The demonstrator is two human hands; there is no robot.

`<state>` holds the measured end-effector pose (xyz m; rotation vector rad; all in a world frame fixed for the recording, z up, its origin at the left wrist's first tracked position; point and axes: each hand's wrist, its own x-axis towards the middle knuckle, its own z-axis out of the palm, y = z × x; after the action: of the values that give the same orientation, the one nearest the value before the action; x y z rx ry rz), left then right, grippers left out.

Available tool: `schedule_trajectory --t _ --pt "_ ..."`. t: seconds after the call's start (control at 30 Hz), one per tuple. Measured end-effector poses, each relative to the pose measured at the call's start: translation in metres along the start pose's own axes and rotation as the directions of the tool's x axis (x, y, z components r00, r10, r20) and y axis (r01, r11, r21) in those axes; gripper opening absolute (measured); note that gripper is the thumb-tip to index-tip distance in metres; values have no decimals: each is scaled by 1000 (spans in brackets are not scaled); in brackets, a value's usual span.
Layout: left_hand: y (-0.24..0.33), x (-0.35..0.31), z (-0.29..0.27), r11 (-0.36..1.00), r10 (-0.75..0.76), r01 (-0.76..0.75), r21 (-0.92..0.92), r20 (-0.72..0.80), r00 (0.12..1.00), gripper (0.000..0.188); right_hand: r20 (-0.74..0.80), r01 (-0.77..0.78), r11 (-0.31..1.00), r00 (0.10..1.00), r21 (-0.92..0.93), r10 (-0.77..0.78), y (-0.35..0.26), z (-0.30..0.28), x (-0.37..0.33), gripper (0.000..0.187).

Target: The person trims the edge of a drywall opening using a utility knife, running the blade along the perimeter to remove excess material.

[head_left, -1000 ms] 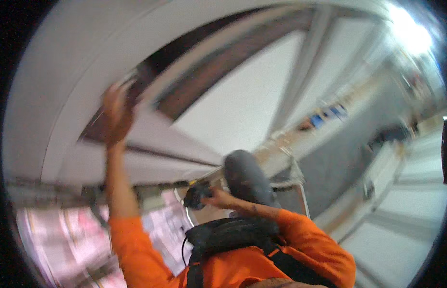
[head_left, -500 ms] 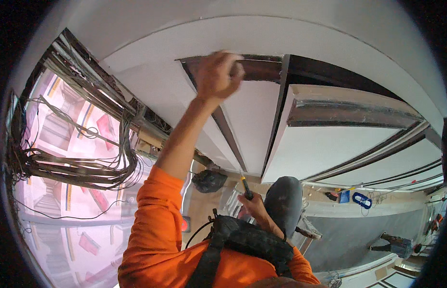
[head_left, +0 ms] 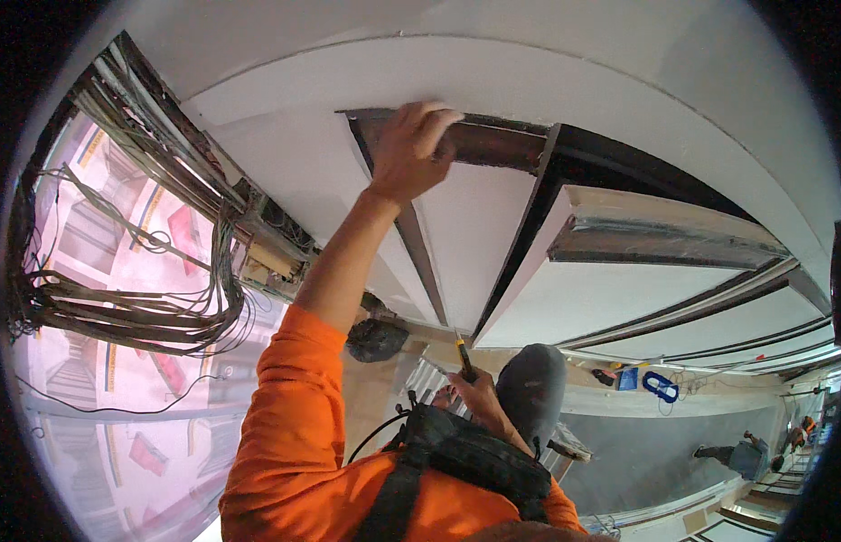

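My left hand (head_left: 409,149) is raised at the upper end of a dark slot between white panels. Its fingers curl together near the slot's upper edge, and whatever they may hold is too small or hidden to make out. Low in front of my body, my right hand (head_left: 479,394) grips a yellow-and-black utility knife (head_left: 464,355), its thin tip pointing up toward the panels. A narrow white panel (head_left: 474,226) lies just below the slot. Right of it, a thick white panel (head_left: 610,294) with a brown recessed edge stands out from the dark frame.
Bundled cables (head_left: 140,316) hang at the left beside pink-tinted plastic sheeting (head_left: 158,425). A black bag (head_left: 377,340) sits on the floor below. At right are a blue clamp-like tool (head_left: 660,387) and another person (head_left: 750,456) farther off. My grey-clad knee (head_left: 531,388) is near the knife.
My left hand stays by the slot, its fingers now reaching slightly farther right and less blurred. The view has shifted a little. The knife remains in my right hand.
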<state>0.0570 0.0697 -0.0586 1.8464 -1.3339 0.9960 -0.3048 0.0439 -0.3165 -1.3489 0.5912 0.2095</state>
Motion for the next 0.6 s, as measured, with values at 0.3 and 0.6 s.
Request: schedule_trajectory --t 0.3,0.6 --pt "-24 -60 -39 926 -318 347 149 -189 929 36 -3 53 998 999 -15 -53 -31 -6 -9 23" --pt "141 -551 -64 453 -804 743 493 586 100 29 -278 311 944 922 114 -270 -66 -84 -67 7"
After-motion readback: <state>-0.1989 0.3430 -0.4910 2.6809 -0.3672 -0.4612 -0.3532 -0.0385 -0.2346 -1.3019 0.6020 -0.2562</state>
